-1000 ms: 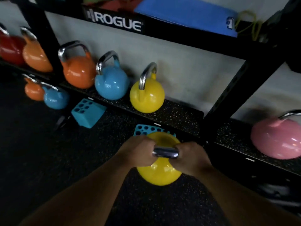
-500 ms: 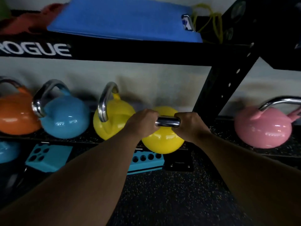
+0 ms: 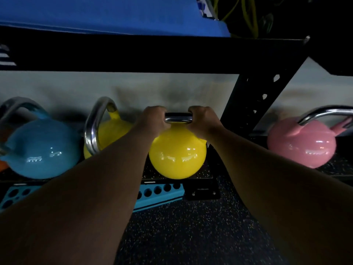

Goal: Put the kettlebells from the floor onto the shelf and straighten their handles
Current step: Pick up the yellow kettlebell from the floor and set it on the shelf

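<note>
My left hand [image 3: 155,119] and right hand [image 3: 201,119] both closed round yellow kettlebell [image 3: 177,153] handle [image 3: 178,118], bell at shelf [image 3: 200,174] front edge; risk: early release tips it off.

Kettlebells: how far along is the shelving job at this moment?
Done: a blue kettlebell, a yellow one and a pink one sit on the shelf. In hand: left hand and right hand grip the handle of a second yellow kettlebell at the shelf's front edge. Left: release it and straighten the handles.
</note>
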